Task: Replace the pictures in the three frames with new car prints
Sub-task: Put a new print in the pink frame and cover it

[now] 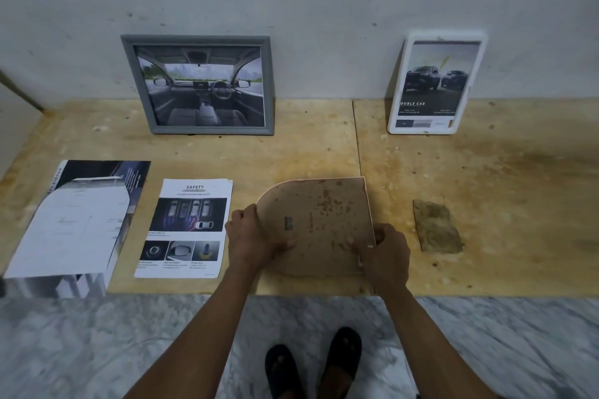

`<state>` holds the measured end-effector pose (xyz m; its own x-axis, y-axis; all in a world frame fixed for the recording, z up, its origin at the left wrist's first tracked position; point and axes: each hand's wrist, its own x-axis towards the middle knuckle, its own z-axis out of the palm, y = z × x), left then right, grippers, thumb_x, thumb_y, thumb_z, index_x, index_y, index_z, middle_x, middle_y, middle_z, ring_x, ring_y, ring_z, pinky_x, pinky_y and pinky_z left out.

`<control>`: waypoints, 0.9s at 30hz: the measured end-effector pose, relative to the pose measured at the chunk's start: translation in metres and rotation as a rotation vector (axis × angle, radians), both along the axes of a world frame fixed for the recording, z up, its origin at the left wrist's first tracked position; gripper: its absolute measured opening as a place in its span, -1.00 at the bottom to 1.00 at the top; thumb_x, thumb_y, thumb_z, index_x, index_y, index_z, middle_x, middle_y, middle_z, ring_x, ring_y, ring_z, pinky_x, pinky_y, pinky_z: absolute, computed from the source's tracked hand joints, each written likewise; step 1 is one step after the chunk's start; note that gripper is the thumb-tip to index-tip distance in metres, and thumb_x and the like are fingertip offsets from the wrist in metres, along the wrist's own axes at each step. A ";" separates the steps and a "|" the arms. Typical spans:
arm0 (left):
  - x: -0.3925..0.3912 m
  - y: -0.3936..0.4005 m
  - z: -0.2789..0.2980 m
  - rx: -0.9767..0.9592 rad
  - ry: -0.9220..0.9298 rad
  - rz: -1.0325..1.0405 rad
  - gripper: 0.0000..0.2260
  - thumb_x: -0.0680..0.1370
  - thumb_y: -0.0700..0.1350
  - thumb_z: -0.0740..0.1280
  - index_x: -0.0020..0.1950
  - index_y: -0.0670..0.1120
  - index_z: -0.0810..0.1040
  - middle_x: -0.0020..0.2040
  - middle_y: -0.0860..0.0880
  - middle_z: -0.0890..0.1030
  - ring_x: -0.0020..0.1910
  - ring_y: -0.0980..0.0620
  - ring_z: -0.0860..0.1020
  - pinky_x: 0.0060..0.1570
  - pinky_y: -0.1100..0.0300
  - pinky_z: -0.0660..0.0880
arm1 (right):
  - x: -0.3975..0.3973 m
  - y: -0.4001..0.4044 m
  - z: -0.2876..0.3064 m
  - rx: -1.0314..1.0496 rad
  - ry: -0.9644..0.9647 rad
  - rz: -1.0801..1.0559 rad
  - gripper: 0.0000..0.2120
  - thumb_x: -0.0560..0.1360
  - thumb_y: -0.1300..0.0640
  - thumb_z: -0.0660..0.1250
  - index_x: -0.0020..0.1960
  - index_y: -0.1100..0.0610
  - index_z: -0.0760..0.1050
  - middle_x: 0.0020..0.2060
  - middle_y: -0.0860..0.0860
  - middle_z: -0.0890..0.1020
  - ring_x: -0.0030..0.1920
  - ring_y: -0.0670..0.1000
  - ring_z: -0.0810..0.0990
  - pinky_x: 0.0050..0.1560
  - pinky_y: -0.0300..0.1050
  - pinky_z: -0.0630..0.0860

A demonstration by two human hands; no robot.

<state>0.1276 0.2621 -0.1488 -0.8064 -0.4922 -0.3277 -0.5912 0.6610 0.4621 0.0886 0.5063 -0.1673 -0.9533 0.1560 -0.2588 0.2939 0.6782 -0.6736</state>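
A third frame (319, 220) lies face down on the plywood surface (291, 152), its brown stained backing board up, with rounded left corners. My left hand (251, 236) grips its left edge, fingers laid over the backing. My right hand (385, 249) pinches its lower right corner. A grey frame (202, 85) with a car-interior print leans on the wall at the back left. A white frame (436, 82) with a "Double Cab" print leans at the back right. A "Safety" car print (186, 228) lies left of my hands.
A larger brochure sheet (74, 223) lies at the far left, overhanging the front edge. A torn brown piece of board (436, 227) lies to the right of the frame. My sandalled feet (314, 363) stand on the marble floor below the plywood edge.
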 end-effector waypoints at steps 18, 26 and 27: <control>-0.001 -0.015 0.008 0.134 0.003 0.022 -0.17 0.11 0.06 0.71 0.28 -0.16 0.49 0.16 -0.14 0.57 0.07 -0.14 0.55 -0.01 0.05 0.51 | -0.005 0.003 -0.004 0.022 -0.032 0.035 -0.58 0.35 0.01 0.52 0.13 0.08 0.48 -0.03 0.05 0.57 -0.10 0.08 0.58 -0.18 -0.01 0.57; 0.000 -0.020 0.010 0.154 0.006 0.016 -0.17 0.08 0.09 0.72 0.23 -0.18 0.50 0.10 -0.13 0.57 0.01 -0.12 0.54 -0.10 0.09 0.50 | 0.001 -0.001 0.000 0.079 -0.027 0.021 -0.52 0.36 -0.19 0.48 0.13 0.05 0.45 -0.02 0.03 0.52 -0.07 0.09 0.56 -0.14 0.10 0.59; 0.000 -0.019 0.010 0.145 0.010 0.022 -0.17 0.06 0.11 0.72 0.21 -0.16 0.51 0.08 -0.12 0.57 0.00 -0.10 0.54 -0.11 0.08 0.51 | 0.001 -0.001 0.000 0.091 -0.024 0.013 -0.52 0.37 -0.17 0.49 0.13 0.05 0.44 -0.02 0.03 0.51 -0.05 0.09 0.55 -0.13 0.11 0.59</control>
<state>0.1275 0.2430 -0.1393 -0.7998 -0.4580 -0.3881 -0.5994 0.5740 0.5579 0.0897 0.5049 -0.1672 -0.9490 0.1677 -0.2670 0.3001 0.7402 -0.6017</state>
